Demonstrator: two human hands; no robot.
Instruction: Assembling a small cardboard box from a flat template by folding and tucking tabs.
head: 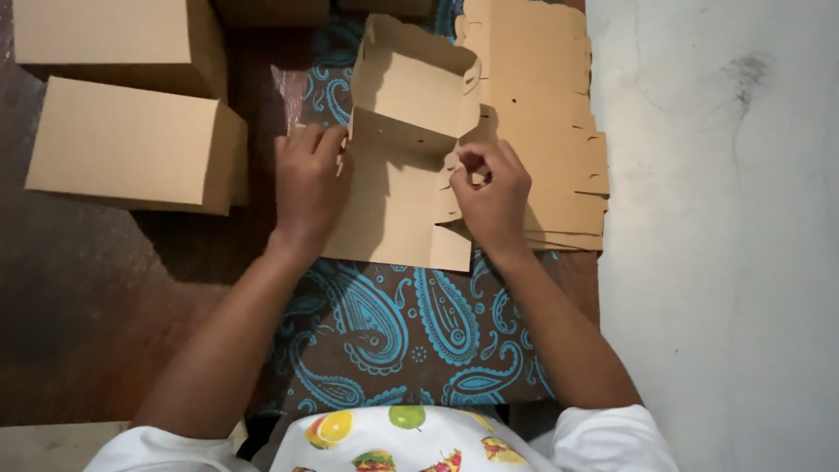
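A half-folded brown cardboard box (411,96) lies in front of me on a brown and blue paisley cloth (393,323). Its far walls stand up and its near flap lies flat. My left hand (308,179) presses the box's left side flap, fingers bent over the edge. My right hand (491,199) pinches a small tab on the box's right side. Both hands grip the same box.
A stack of flat die-cut cardboard blanks (559,131) lies to the right of the box. Two finished closed cardboard boxes (131,144) (114,35) stand at the upper left on dark flooring. A pale concrete floor (725,245) runs along the right.
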